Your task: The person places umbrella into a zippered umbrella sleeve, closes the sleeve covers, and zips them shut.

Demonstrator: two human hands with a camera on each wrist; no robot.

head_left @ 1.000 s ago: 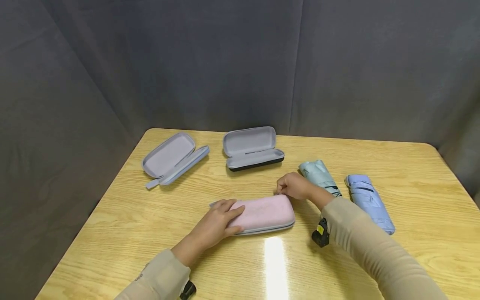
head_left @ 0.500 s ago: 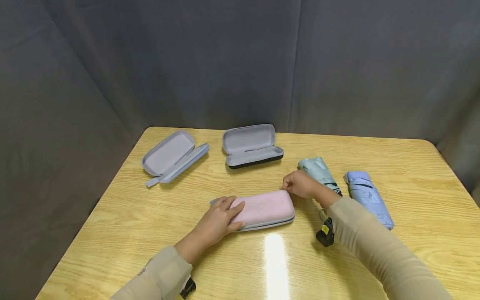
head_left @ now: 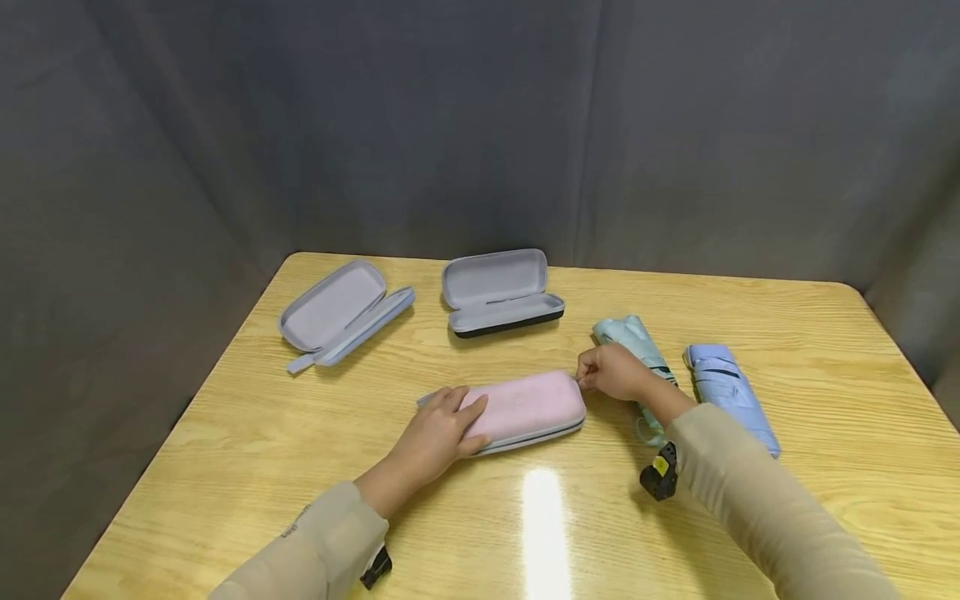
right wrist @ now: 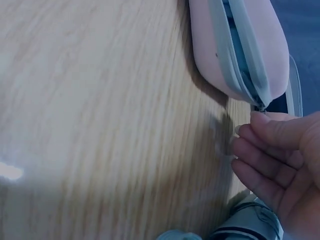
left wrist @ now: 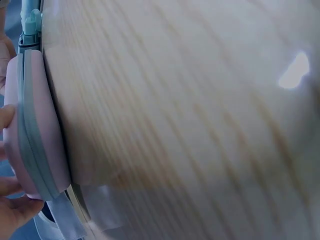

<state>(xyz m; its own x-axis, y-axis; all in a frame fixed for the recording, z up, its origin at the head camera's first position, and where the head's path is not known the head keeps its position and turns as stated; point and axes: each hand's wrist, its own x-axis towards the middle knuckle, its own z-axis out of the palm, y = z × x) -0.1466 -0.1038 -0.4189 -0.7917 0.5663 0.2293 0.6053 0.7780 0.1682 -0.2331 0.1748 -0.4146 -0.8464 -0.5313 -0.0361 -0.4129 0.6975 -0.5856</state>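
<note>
A pink zip case (head_left: 528, 406) lies lid up on the table, with a pale grey zip band round its side. My left hand (head_left: 435, 433) holds its left end, fingers across the top and thumb at the near side. At the far right corner my right hand (head_left: 611, 371) pinches the zip pull (right wrist: 262, 108) between thumb and forefinger. The right wrist view shows the zip parted along the near side, with something teal in the gap. A folded green umbrella (head_left: 630, 337) lies just beyond the right hand, partly hidden by that arm.
An unfolded light-blue case (head_left: 337, 308) and a black case (head_left: 498, 279) with grey lining stand at the back of the wooden table (head_left: 240, 450). A folded blue umbrella (head_left: 735, 400) lies on the right. Dark grey cloth (head_left: 435, 125) hangs behind.
My right hand has moved rightward along the far edge to the case's right corner, drawing the zip pull. The pink case has turned slightly, its right end farther away. My left hand keeps its hold.
</note>
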